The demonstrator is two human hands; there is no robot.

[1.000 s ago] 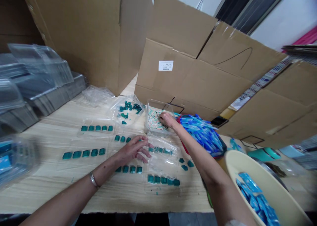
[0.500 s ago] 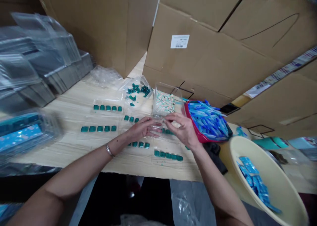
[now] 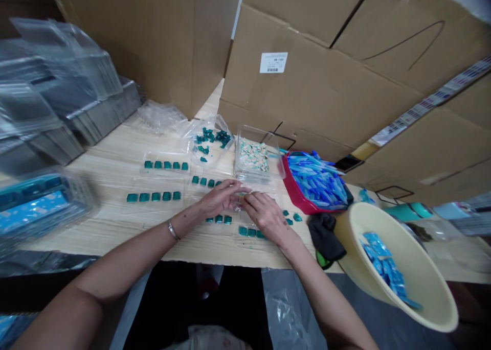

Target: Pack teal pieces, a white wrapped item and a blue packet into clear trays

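At the middle of the table, my left hand (image 3: 219, 199) is closed on a small clear plastic piece (image 3: 238, 201), mostly covered by fingers. My right hand (image 3: 265, 216) meets it from the right with its fingers pinched together; whatever is between them is too small to make out. Beneath and around both hands lie clear trays with rows of dark teal square pieces (image 3: 155, 196). Another teal row (image 3: 167, 165) sits farther back on the left. Just beyond my hands stands a clear box (image 3: 275, 172) holding many small pale chips (image 3: 253, 155).
A clear bag (image 3: 215, 158) holds loose teal pieces. On the right are a red basin (image 3: 293, 191) of blue slender packets, a black cloth item (image 3: 326, 237) and a cream tub (image 3: 433, 288) with blue packets. Clear plastic cases (image 3: 95, 94) pile up left; cardboard (image 3: 322, 89) walls the back.
My right hand has moved left and down, turning its back upward, and now covers part of the plastic piece. Loose teal pieces at right have come into sight. The view has shifted slightly.
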